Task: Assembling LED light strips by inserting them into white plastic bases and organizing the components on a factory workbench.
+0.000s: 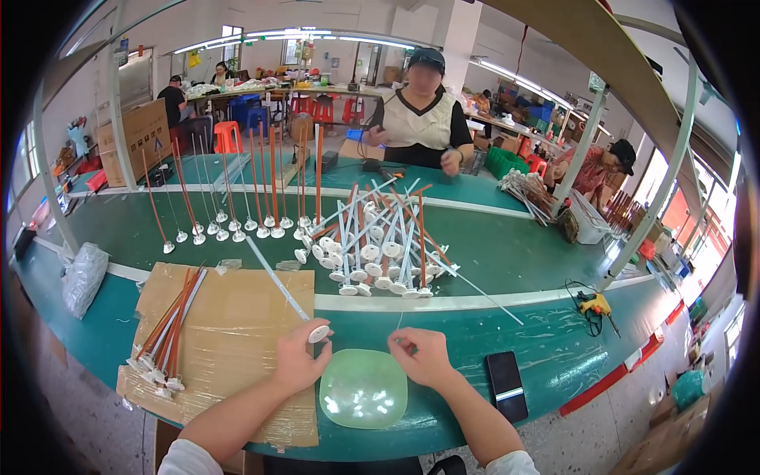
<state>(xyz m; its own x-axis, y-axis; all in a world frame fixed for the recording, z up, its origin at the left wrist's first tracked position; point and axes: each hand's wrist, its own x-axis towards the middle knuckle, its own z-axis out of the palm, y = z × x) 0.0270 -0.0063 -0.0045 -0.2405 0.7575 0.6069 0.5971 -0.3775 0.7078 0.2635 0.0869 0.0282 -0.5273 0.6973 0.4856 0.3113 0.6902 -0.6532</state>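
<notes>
My left hand (299, 358) is closed around the near end of a silver strip-like rod (273, 279). The rod's round white base (319, 333) sits by my thumb, and its shaft slants away to the upper left. Beside it, my right hand (419, 356) has thumb and fingers pinched together. A thin pale line shows just above those fingertips; what they hold is too small to make out. Between my wrists lies a translucent pale green dish (336, 366) with small glossy white spots or pieces in it, hard to tell apart.
Cardboard (237, 317) at left carries a bundle of red and silver rods (176, 324). Ahead, a pile of white-based rods (380, 253) lies near upright rods (273, 182). A phone (506, 385) and a yellow tool (594, 304) are at right. A person (423, 119) faces me.
</notes>
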